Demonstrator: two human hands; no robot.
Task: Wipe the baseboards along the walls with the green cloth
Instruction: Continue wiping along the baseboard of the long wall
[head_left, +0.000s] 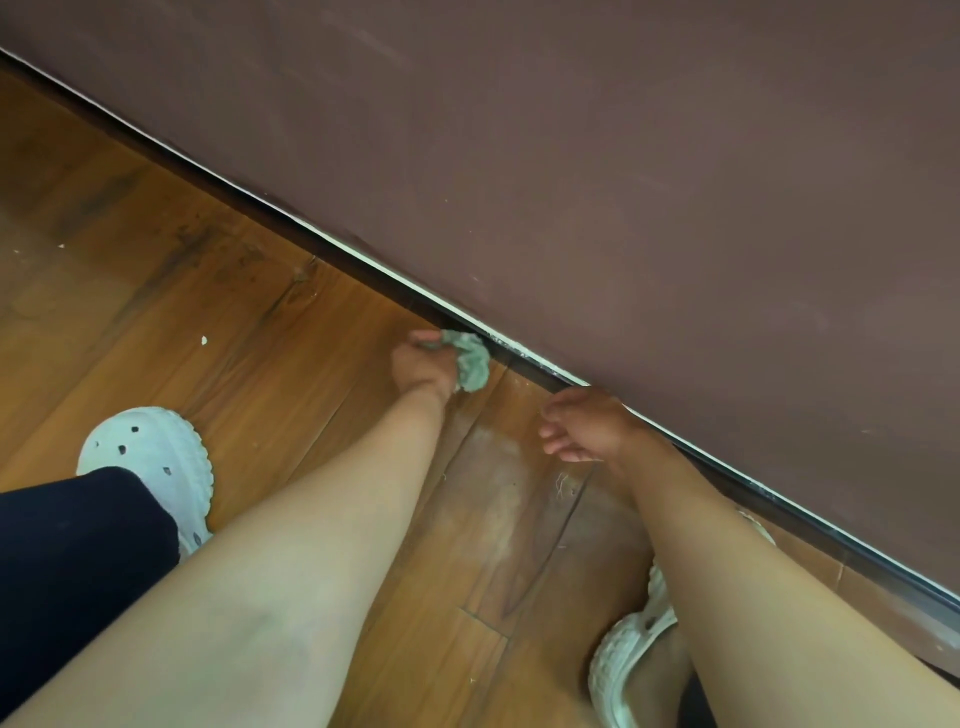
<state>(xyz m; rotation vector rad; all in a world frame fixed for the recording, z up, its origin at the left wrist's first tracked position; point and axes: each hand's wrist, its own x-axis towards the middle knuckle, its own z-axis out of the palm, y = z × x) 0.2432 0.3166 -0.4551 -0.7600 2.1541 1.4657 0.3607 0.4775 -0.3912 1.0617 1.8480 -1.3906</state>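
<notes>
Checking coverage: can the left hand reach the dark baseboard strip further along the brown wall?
Likely yes: the left hand grips the crumpled green cloth at that dark baseboard; only bare wooden floor lies ahead.

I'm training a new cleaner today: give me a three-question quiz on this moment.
1. True or false: the green cloth is down at the baseboard.
2. Which hand grips the cloth?
3. The right hand holds: A) a brush B) nothing C) the cloth.

Key: 1 true; 2 the left hand; 3 B.
</notes>
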